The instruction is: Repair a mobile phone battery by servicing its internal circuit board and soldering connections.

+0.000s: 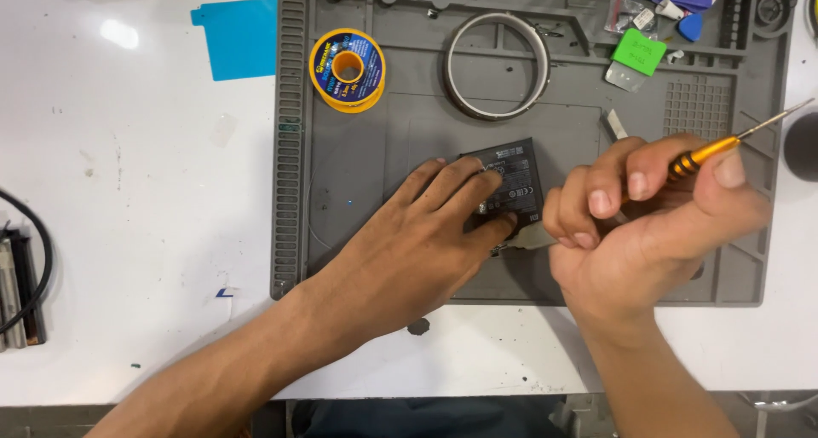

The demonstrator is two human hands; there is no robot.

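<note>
1. A flat black battery-like pack (509, 182) with pale printed lettering lies near the middle of the grey work mat (358, 233), a little right of its centre.
2. The left hand (426, 242) rests palm down on the pack's left half, fingers spread slightly apart and lying flat; the fingertips press on the pack's top face and the thumb reaches to its lower edge. It grips nothing, only holds the pack down.
3. The right hand (648, 225) is just beside the pack's right edge, its fingers curled together. It is closed around a screwdriver (724, 144) with an orange and black handle, whose thin metal shaft points up and to the right, away from the pack.
4. A small pale part (532, 236) shows at the pack's lower right corner, between the two hands; the right fingertips touch it, but I cannot tell whether they pinch it.
5. Further up the mat sit a yellow spool of solder wire (347, 69) to the left and a metal ring (497, 65) just above the pack.
6. In the mat's top right compartments lie a green square pad (638, 52), small bags and blue plastic pry tools (682, 3).
7. The mat lies on a white table (128, 191), with a blue sheet (237, 36) touching its upper left edge and black cables (25, 276) at the table's far left.
</note>
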